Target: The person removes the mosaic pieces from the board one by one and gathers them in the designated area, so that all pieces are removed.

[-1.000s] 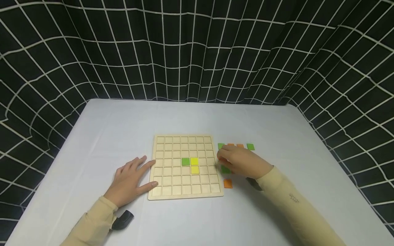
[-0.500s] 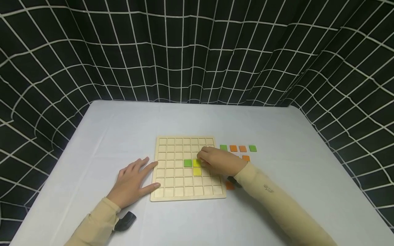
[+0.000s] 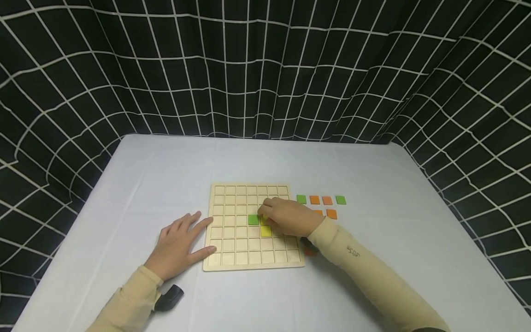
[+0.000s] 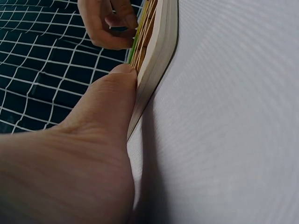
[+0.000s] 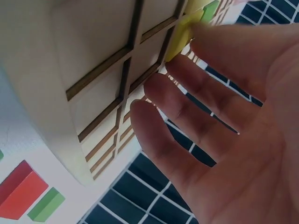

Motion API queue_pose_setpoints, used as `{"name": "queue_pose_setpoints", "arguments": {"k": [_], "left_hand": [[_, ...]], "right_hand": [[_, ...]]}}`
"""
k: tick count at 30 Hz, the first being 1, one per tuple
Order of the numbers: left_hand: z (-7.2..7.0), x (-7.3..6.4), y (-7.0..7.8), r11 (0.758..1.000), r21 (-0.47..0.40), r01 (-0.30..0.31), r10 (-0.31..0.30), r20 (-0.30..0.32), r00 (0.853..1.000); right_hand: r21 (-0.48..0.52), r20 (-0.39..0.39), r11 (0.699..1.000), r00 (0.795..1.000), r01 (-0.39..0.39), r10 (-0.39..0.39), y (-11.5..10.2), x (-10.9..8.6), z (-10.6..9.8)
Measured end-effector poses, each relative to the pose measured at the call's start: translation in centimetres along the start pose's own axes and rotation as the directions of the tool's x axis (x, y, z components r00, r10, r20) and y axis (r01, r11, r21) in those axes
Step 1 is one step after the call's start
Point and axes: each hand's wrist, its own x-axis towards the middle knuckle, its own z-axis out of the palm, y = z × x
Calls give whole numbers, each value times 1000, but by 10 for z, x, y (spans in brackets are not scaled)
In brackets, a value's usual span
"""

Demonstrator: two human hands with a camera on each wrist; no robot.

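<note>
A square wooden grid board (image 3: 228,254) lies flat on the table. In its cells are a green tile (image 3: 253,220) and a yellow tile (image 3: 266,231). My right hand (image 3: 292,216) is over the board, pinching another yellow tile (image 5: 181,41) between thumb and index finger; in the right wrist view that tile looks tilted against the grid, its other fingers loosely bent. My left hand (image 3: 172,249) rests at the board's left edge, fingers spread, with index finger and thumb touching the rim. In the left wrist view the thumb (image 4: 105,100) presses that rim.
Right of the board lie loose tiles, among them a green tile (image 3: 340,200), an orange tile (image 3: 315,200) and another orange tile (image 3: 331,214). My right forearm hides some of them. A black curtain with white grid lines (image 3: 265,69) hangs behind the white table (image 3: 174,161).
My right hand has moved left from the loose tiles onto the board, and now covers most of the upper yellow tile. My left hand stays at the board's edge.
</note>
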Motion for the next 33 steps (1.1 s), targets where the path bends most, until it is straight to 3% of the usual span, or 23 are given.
{"name": "queue_pose_setpoints", "arguments": {"k": [13,19,24,33], "left_hand": [[0,2,0,1000,15,-6,6,-5,1000],[-2,2,2,1000,10,7,-7,25,1000],[-4,2,3,1000,-2,1,-1,16,1000],[-4,2,2,1000,-7,12,-12,31,999]], "right_hand": [[-69,-13,998,1000,10,-11,-2,-1,-2],[-29,9,999,1000,20,-20,-1,-4,-4],[-3,37,1000,999,15,-15,0,-4,-5],[52,19,999,1000,-5,4,0,-5,-5]]}}
